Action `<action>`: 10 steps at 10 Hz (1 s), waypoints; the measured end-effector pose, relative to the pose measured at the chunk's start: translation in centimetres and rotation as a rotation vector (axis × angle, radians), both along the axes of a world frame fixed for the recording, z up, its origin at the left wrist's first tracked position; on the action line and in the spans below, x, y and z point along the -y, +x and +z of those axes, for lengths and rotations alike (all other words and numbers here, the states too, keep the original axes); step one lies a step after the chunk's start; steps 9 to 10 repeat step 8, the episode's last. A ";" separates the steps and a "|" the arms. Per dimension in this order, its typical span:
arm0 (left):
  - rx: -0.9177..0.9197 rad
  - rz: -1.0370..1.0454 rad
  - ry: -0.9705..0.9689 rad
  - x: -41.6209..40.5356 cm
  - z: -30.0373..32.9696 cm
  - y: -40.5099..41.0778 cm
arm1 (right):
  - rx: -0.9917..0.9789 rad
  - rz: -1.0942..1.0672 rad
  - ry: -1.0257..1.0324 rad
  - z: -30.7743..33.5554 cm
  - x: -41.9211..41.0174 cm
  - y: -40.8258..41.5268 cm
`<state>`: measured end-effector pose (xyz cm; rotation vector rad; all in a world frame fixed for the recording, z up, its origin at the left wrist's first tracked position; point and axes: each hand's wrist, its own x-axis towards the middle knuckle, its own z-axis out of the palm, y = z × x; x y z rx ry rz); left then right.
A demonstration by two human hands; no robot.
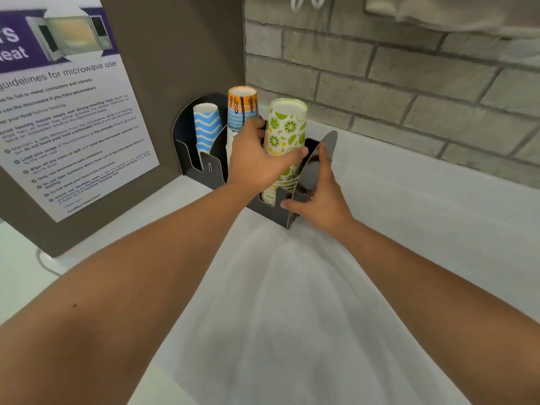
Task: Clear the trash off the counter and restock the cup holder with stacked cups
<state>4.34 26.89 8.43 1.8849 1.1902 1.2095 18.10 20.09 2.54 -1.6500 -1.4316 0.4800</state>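
Observation:
A black cup holder (pixel 187 168) stands in the corner of the white counter (pixel 409 229). It holds three upside-down cup stacks: a blue zigzag stack (pixel 206 130) at the left, an orange and blue patterned stack (pixel 241 108) in the middle, and a lime-print stack (pixel 285 127) at the right. My left hand (pixel 254 159) grips the lime-print stack, thumb across its front and fingers behind it. My right hand (pixel 318 194) holds the holder's curved right end panel, thumb on the front edge.
A dark panel with a microwave-use poster (pixel 67 118) stands at the left. A grey brick wall (pixel 394 83) runs behind the counter. The counter stretches bare towards me and to the right.

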 end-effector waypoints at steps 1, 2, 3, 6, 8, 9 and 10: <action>-0.072 0.008 0.015 -0.1 -0.5 -0.5 | -0.009 0.001 0.009 -0.1 -0.1 0.0; -0.096 0.009 0.011 -0.3 -0.6 -0.7 | -0.011 -0.003 0.012 -0.1 -0.1 0.0; -0.141 0.002 0.019 -0.3 -0.3 -0.8 | -0.017 -0.005 0.007 -0.2 -0.1 0.0; -0.253 -0.056 -0.035 0.7 0.4 -2.6 | -0.030 -0.006 -0.090 1.0 0.6 -0.3; -0.387 -0.116 0.005 2.4 1.1 -6.6 | 0.047 -0.065 -0.137 2.8 3.0 -1.7; -0.387 -0.116 0.005 2.4 1.1 -6.6 | 0.047 -0.065 -0.137 2.8 3.0 -1.7; -0.387 -0.116 0.005 2.4 1.1 -6.6 | 0.047 -0.065 -0.137 2.8 3.0 -1.7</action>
